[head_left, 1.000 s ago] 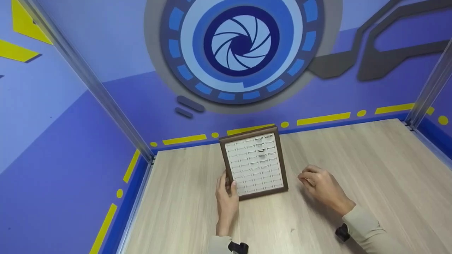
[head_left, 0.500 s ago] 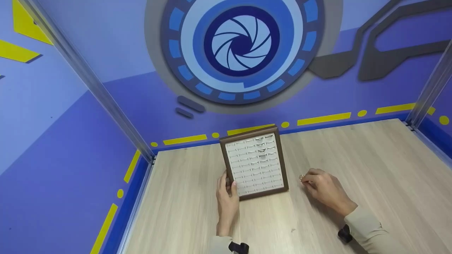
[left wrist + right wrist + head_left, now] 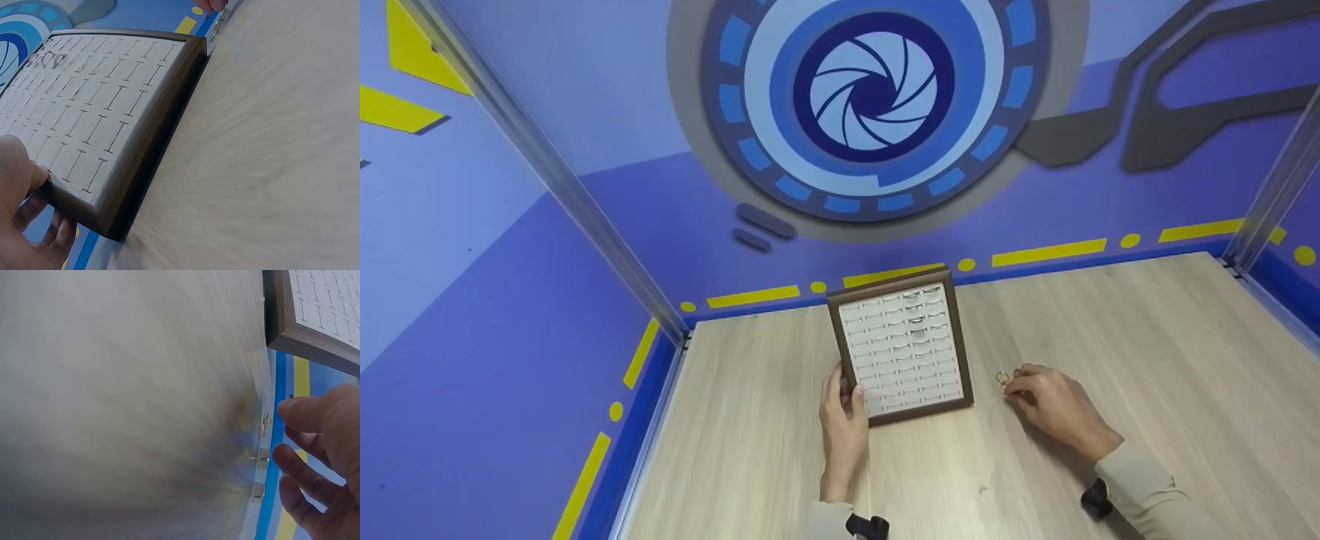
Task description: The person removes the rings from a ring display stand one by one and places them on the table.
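A brown-framed ring display board (image 3: 911, 375) stands tilted back, its white pad lined with slits and several silver rings (image 3: 916, 319) in the upper right part. At the board's lower left edge, my left hand (image 3: 842, 427) grips the frame, thumb on the front and fingers behind. A gold ring (image 3: 1003, 378) shows right of the board, at the fingertips of my right hand (image 3: 1046, 397). In the right wrist view this ring (image 3: 266, 424) sits low on the tabletop side, a small gap from the bent, loosely spread fingers and the thumb (image 3: 306, 413).
The light wooden tabletop (image 3: 1147, 352) runs back to a blue-purple printed wall (image 3: 622, 202) with yellow marks. Metal posts (image 3: 547, 165) stand at the corners. The board's top edge comes close to the back wall in the head view.
My right hand has shifted slightly to the right and down, and the gold ring, first hidden by the fingers, now shows beyond the fingertips. The left hand and board keep still.
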{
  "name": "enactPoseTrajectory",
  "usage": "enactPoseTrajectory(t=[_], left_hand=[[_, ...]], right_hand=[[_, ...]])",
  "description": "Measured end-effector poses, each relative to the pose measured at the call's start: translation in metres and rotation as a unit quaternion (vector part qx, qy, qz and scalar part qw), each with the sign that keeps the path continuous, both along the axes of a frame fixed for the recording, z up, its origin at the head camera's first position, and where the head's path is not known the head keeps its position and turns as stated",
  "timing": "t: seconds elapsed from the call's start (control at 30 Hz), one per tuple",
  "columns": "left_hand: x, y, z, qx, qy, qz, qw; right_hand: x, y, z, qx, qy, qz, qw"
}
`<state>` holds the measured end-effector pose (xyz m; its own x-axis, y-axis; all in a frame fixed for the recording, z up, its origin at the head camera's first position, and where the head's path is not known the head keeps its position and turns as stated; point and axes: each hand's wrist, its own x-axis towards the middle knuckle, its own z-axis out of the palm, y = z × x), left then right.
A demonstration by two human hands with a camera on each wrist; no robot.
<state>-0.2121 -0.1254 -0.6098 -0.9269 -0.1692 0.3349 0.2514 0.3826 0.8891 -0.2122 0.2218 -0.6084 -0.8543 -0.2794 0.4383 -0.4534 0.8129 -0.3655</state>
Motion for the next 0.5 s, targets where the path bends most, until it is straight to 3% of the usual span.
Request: enactPoseTrajectory(t=[0.5], left_hand=[[-0.0007, 0.0004, -0.0011, -0.015, 0.027, 0.013, 0.9994]], right_hand=[[-0.0006, 0.0010, -0.0039, 0.008, -0.014, 0.007, 0.9999]])
